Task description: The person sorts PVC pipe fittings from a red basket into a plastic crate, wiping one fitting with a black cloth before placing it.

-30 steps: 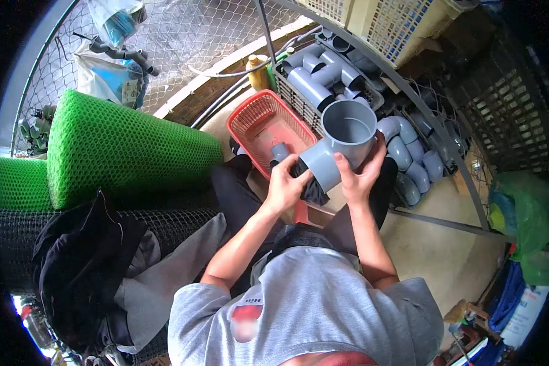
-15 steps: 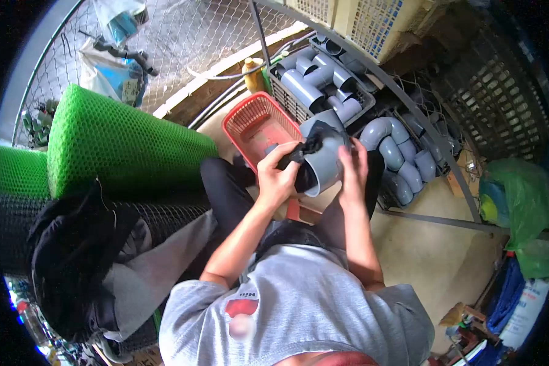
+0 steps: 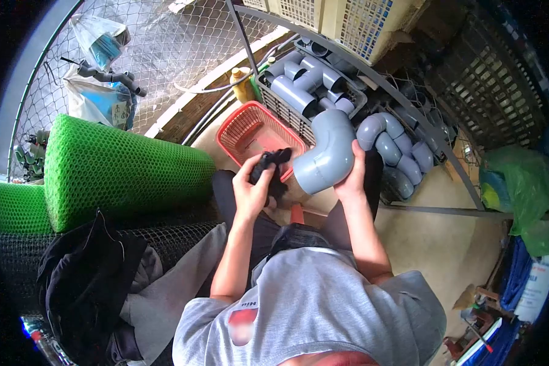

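A large grey PVC pipe elbow (image 3: pixel 330 154) is held up in front of my knees by my right hand (image 3: pixel 351 177), which grips it from the right and below. The elbow's lower opening faces left, toward my left hand (image 3: pixel 254 188). That hand is closed around a crumpled black cloth (image 3: pixel 271 171), with a loose end sticking up past the fingers. Cloth and elbow are apart. Behind the cloth, a red plastic basket (image 3: pixel 250 113) sits on the floor between my legs and the crates.
A black crate (image 3: pixel 358 100) of grey pipe fittings stands ahead, with more elbows (image 3: pixel 389 143) to its right. Green mesh rolls (image 3: pixel 128 165) lie on the left, a dark jacket (image 3: pixel 85 274) nearby. A metal frame bar (image 3: pixel 433 211) runs along the right.
My left hand has drawn the black cloth away from the elbow, to the left and down. The elbow has turned in my right hand and its surface is now uncovered.
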Motion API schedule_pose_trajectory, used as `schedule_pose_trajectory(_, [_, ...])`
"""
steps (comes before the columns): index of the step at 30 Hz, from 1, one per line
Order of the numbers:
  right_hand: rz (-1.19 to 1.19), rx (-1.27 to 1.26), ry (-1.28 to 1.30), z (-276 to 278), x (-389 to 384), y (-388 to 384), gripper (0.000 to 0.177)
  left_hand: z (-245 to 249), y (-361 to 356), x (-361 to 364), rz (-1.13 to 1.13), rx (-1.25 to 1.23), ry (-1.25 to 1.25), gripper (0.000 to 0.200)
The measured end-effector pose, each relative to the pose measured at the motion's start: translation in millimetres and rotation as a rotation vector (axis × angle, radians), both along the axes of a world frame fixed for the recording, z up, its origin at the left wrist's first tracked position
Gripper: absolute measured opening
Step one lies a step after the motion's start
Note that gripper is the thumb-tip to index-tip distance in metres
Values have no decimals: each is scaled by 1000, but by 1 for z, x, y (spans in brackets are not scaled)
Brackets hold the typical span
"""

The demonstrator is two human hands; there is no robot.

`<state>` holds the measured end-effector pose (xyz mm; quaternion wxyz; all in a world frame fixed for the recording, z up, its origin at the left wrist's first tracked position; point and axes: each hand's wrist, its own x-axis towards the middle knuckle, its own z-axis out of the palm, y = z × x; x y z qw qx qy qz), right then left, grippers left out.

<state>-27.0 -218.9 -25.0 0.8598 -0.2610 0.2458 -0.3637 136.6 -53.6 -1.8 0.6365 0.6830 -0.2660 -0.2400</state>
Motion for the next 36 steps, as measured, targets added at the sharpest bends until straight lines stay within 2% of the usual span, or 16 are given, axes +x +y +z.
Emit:
schedule_pose_trajectory(2, [-34, -22, 63, -3, 8, 6, 69, 7, 1, -1, -25, -43, -11, 39])
schedule_pose_trajectory(5, [-159, -138, 21, -6, 33, 28, 55, 35, -15, -25, -310, -177, -627, 47])
schedule_pose_trajectory(7, [-139, -490, 184, 4, 25, 39, 63, 29, -25, -24, -346, -156, -822, 55])
schedule_pose_trajectory(9, [-128, -867, 318, 15, 20, 41, 74, 20, -34, -12, -232, -230, -536, 55])
schedule_pose_trajectory(12, [-50, -921, 236, 36, 6, 47, 68, 22, -40, -10, -118, -233, 166, 46])
schedule_pose_trajectory(13, [-62, -925, 230, 32, 8, 42, 68, 5, -43, -16, -104, -215, -29, 45])
schedule_pose_trajectory(15, [-120, -773, 230, -5, 14, 30, 65, 0, -37, -38, -109, -271, -470, 41])
schedule_pose_trajectory(16, [30, -390, 100, -55, 16, 18, 70, 15, -33, -41, -252, -310, -609, 31])
schedule_pose_trajectory(18, [467, 332, -419, -39, 4, 27, 75, 30, -28, -45, -544, -214, -932, 21])
schedule_pose_trajectory(19, [424, 293, -341, -27, 0, 34, 82, 31, -27, -45, -615, -252, -965, 17])
schedule_pose_trajectory(20, [530, 496, -646, -21, -1, 38, 80, 31, -30, -41, -681, -291, -999, 15])
schedule_pose_trajectory(22, [374, 423, -224, -39, 4, 33, 72, 28, -41, -22, -670, -341, -970, 16])
schedule_pose_trajectory(26, [-60, -226, 83, -37, 17, 32, 43, 10, -69, -18, -181, -254, -238, 23])
schedule_pose_trajectory(30, [47, -30, -34, -40, 15, 11, 57, 7, -58, -46, -216, -266, -615, 22])
schedule_pose_trajectory(32, [417, 190, -250, 6, 0, 15, 84, 10, -41, -51, -463, -249, -973, 17])
schedule_pose_trajectory(36, [405, 274, -13, -27, 7, 10, 78, 0, -34, -50, -613, -396, -1125, 9])
